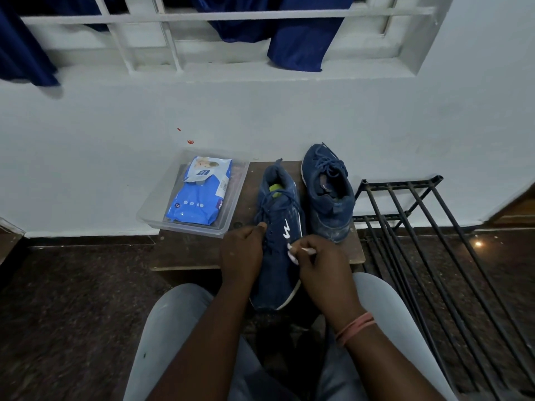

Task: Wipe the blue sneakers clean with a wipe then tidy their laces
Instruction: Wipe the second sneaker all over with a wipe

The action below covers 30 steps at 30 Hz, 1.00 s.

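near sneaker (279, 244): blue with a white zigzag logo and white sole; lying on the small brown table (197, 247) with its toe hanging off the front edge toward the person's knees; something yellow-green is stuffed inside the opening

left hand (241, 253): fingers curled round the left side of that sneaker by the lace eyelets, thumb up top; so it's gripping the shoe

right hand (321, 261): fingers bunched and pinching a small white wipe (293, 253) right against the shoe's side near the logo; pink bands on that wrist

second sneaker (327, 192): just beside the first, further back on the table, propped toe-up against the white wall; laces loose

wipes pack (199, 192): blue packet lying in a clear plastic tray (150, 218) at the table's left back corner

black metal rack (419, 227): on the dark floor right of the table
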Each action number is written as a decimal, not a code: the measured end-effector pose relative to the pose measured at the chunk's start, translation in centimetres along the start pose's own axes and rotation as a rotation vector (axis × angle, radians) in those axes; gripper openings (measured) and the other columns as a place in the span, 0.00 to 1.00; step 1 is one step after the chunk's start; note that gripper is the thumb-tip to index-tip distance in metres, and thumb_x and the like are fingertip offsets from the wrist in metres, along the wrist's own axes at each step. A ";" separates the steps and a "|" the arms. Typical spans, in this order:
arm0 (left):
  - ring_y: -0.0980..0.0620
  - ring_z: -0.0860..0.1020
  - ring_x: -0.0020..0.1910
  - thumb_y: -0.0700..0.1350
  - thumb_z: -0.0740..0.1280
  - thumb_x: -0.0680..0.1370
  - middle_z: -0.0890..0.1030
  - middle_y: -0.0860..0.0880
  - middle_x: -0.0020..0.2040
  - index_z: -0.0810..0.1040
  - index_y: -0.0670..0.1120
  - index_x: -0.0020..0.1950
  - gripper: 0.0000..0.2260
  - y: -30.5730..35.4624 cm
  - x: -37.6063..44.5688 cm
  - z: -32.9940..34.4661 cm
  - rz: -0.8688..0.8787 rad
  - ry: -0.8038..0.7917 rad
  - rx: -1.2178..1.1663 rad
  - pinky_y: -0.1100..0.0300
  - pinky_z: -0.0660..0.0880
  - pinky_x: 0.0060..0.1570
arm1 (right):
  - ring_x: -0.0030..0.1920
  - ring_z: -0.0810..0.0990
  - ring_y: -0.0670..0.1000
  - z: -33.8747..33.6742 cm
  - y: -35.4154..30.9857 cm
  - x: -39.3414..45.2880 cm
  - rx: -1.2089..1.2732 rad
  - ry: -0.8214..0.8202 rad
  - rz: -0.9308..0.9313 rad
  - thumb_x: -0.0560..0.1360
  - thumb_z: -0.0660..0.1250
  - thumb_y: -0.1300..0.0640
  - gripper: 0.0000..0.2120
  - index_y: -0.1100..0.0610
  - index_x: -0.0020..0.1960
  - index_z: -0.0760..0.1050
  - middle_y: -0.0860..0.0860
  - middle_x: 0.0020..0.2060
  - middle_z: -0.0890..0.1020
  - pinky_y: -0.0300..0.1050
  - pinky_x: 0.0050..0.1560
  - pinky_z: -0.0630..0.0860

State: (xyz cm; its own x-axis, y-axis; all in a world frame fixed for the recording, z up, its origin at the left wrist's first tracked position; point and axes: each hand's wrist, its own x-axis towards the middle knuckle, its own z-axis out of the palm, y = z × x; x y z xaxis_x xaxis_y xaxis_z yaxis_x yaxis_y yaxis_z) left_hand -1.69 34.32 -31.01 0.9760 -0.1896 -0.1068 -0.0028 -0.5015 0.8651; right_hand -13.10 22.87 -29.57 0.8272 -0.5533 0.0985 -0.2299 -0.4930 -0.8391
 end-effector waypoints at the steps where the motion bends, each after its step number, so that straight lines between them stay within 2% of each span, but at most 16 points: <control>1: 0.59 0.71 0.28 0.51 0.68 0.81 0.75 0.47 0.28 0.75 0.46 0.30 0.20 0.1 -0.2 0.0 0.017 0.028 -0.030 0.54 0.68 0.35 | 0.42 0.82 0.40 -0.1 0.2 -0.2 0.056 0.044 0.017 0.77 0.70 0.63 0.09 0.51 0.41 0.81 0.43 0.38 0.84 0.34 0.44 0.77; 3: 0.55 0.73 0.30 0.51 0.70 0.80 0.75 0.47 0.27 0.73 0.47 0.27 0.22 0.3 -0.6 0.1 -0.015 0.050 -0.131 0.52 0.71 0.37 | 0.43 0.83 0.40 -0.4 0.4 0.1 0.171 0.089 0.081 0.77 0.71 0.60 0.06 0.51 0.43 0.82 0.43 0.39 0.85 0.35 0.45 0.78; 5: 0.60 0.73 0.28 0.54 0.71 0.79 0.76 0.54 0.25 0.73 0.49 0.26 0.22 0.8 -1.2 0.0 0.003 0.059 -0.099 0.56 0.70 0.35 | 0.43 0.83 0.40 -0.7 0.7 0.5 0.209 0.116 0.117 0.77 0.72 0.60 0.05 0.51 0.45 0.82 0.43 0.40 0.85 0.37 0.46 0.79; 7: 0.60 0.76 0.31 0.58 0.73 0.77 0.79 0.55 0.29 0.77 0.50 0.32 0.18 1.4 -2.2 0.1 0.049 0.091 -0.045 0.59 0.71 0.37 | 0.43 0.84 0.42 -0.8 1.2 0.7 0.257 0.122 0.151 0.76 0.72 0.62 0.06 0.51 0.46 0.81 0.44 0.40 0.85 0.42 0.47 0.82; 9: 0.54 0.79 0.35 0.64 0.75 0.71 0.80 0.52 0.33 0.77 0.48 0.37 0.19 1.4 -3.0 0.6 0.084 0.128 0.063 0.56 0.74 0.39 | 0.44 0.84 0.44 -0.9 1.5 0.6 0.290 0.105 0.170 0.75 0.72 0.64 0.08 0.52 0.48 0.80 0.45 0.42 0.85 0.46 0.47 0.84; 10: 0.52 0.79 0.37 0.65 0.76 0.69 0.80 0.50 0.35 0.77 0.48 0.40 0.21 1.1 -3.4 0.8 0.103 0.135 0.145 0.54 0.75 0.40 | 0.45 0.84 0.43 -1.0 1.5 0.6 0.297 0.095 0.174 0.75 0.71 0.65 0.10 0.51 0.50 0.79 0.45 0.44 0.84 0.46 0.47 0.84; 12: 0.51 0.78 0.41 0.64 0.76 0.69 0.80 0.50 0.40 0.78 0.48 0.46 0.21 0.3 -3.8 0.9 0.169 0.123 0.290 0.54 0.75 0.42 | 0.45 0.82 0.37 -1.2 1.4 0.5 0.284 0.083 0.168 0.75 0.70 0.66 0.13 0.51 0.53 0.79 0.44 0.45 0.83 0.37 0.46 0.81; 14: 0.51 0.79 0.43 0.61 0.75 0.71 0.81 0.51 0.41 0.78 0.48 0.49 0.19 -0.3 -3.3 0.4 0.199 0.108 0.296 0.53 0.76 0.43 | 0.45 0.81 0.34 -1.3 1.4 0.5 0.259 0.094 0.166 0.76 0.69 0.65 0.12 0.49 0.53 0.79 0.43 0.45 0.83 0.33 0.46 0.79; 17: 0.51 0.80 0.39 0.60 0.75 0.73 0.81 0.51 0.37 0.78 0.48 0.42 0.16 -0.6 -2.9 -0.8 0.117 0.075 0.184 0.53 0.77 0.42 | 0.44 0.84 0.44 -1.4 1.5 0.6 0.302 0.094 0.178 0.76 0.69 0.63 0.10 0.48 0.46 0.81 0.45 0.41 0.85 0.51 0.49 0.84; 18: 0.51 0.80 0.37 0.60 0.75 0.73 0.81 0.51 0.35 0.78 0.47 0.40 0.17 -0.7 -3.0 -1.1 0.094 0.072 0.160 0.53 0.78 0.41 | 0.44 0.85 0.46 -1.4 1.4 0.6 0.315 0.082 0.173 0.75 0.70 0.62 0.08 0.49 0.44 0.81 0.45 0.41 0.85 0.52 0.49 0.84; 19: 0.51 0.80 0.35 0.60 0.75 0.73 0.81 0.50 0.33 0.78 0.46 0.38 0.18 -0.7 -3.0 -1.3 0.072 0.073 0.140 0.52 0.78 0.40 | 0.44 0.84 0.45 -1.3 1.1 0.6 0.308 0.066 0.156 0.75 0.70 0.61 0.07 0.50 0.44 0.81 0.45 0.41 0.85 0.49 0.48 0.83; 22: 0.50 0.79 0.32 0.58 0.76 0.73 0.79 0.49 0.30 0.76 0.44 0.33 0.20 -0.9 -3.4 -1.7 0.047 0.085 0.125 0.53 0.76 0.36 | 0.46 0.80 0.38 -1.3 0.5 0.3 0.149 0.043 0.044 0.75 0.70 0.59 0.05 0.50 0.45 0.81 0.42 0.43 0.83 0.30 0.47 0.75; 23: 0.51 0.78 0.30 0.58 0.76 0.72 0.78 0.49 0.29 0.76 0.45 0.33 0.20 -1.0 -3.5 -1.7 0.041 0.084 0.118 0.54 0.75 0.35 | 0.47 0.79 0.38 -1.4 0.5 0.3 0.073 0.035 -0.008 0.75 0.70 0.60 0.05 0.51 0.45 0.82 0.42 0.44 0.83 0.28 0.48 0.73; 26: 0.54 0.78 0.29 0.60 0.77 0.70 0.79 0.51 0.28 0.77 0.48 0.32 0.19 -1.3 -3.9 -1.1 0.023 0.065 0.086 0.55 0.76 0.35 | 0.46 0.78 0.42 -1.5 0.9 0.6 -0.146 -0.101 -0.144 0.73 0.71 0.63 0.06 0.55 0.46 0.84 0.48 0.45 0.82 0.36 0.51 0.72; 28: 0.56 0.79 0.30 0.62 0.77 0.69 0.80 0.52 0.28 0.78 0.48 0.33 0.19 -1.3 -4.2 -0.5 0.022 0.064 0.139 0.57 0.75 0.35 | 0.46 0.79 0.46 -1.3 1.0 0.4 -0.223 -0.204 -0.115 0.74 0.73 0.62 0.05 0.55 0.47 0.85 0.50 0.45 0.84 0.39 0.51 0.74; 30: 0.58 0.77 0.29 0.61 0.77 0.69 0.78 0.53 0.27 0.77 0.47 0.32 0.20 -1.3 -4.2 -0.3 0.049 0.061 0.179 0.58 0.73 0.34 | 0.45 0.81 0.49 -0.6 1.1 0.0 -0.228 -0.186 -0.101 0.74 0.72 0.61 0.03 0.55 0.45 0.85 0.52 0.44 0.85 0.45 0.50 0.76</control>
State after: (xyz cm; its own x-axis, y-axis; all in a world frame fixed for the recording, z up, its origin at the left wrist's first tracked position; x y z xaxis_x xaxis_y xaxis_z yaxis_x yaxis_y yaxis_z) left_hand -5.68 36.04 -31.55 0.9852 -0.1684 -0.0319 -0.0839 -0.6363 0.7669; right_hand -13.70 21.91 -30.14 0.9263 -0.3722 0.0582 -0.2335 -0.6885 -0.6866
